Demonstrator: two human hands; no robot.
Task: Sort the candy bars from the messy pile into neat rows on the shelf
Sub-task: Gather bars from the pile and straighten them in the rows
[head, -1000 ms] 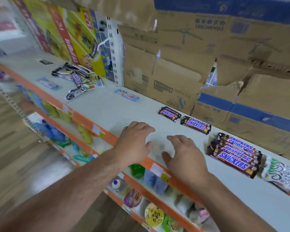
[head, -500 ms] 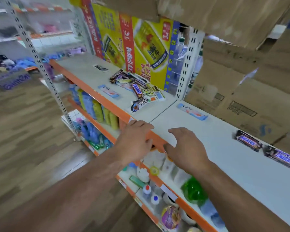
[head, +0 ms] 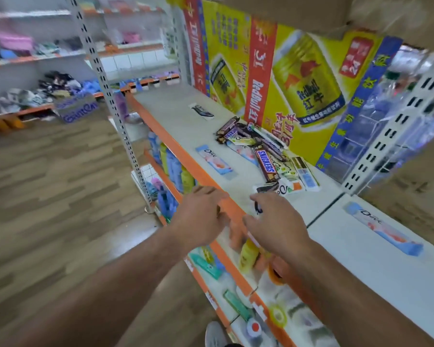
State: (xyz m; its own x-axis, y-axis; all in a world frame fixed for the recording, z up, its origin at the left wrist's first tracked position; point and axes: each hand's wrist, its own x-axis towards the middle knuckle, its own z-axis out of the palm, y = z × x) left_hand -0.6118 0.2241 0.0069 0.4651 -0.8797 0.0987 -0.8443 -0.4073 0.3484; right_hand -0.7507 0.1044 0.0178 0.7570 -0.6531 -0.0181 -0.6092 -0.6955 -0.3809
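My left hand hangs over the orange front edge of the shelf, fingers spread and loosely curled, gripping nothing. My right hand sits just past that same edge, over the pale shelf board, fingers also open and empty. The two hands are close together, a narrow gap between them.

The messy pile of candy bars lies farther back on the shelf, pushed toward the yellow drink poster at the rear. A Snickers bar sticks out of it, lengthwise toward me, and a dark wrapper at the pile's near tip lies just beyond my right fingertips, not touching them as far as I can tell. One light blue bar rests alone to the left of the pile, near the front edge, with bare board around it. Another small packet lies alone farther down the shelf.

To my right, past the seam between shelf boards, a second light blue bar lies by itself on the next board, which has plenty of open surface. A slotted metal upright stands at the back by that seam.
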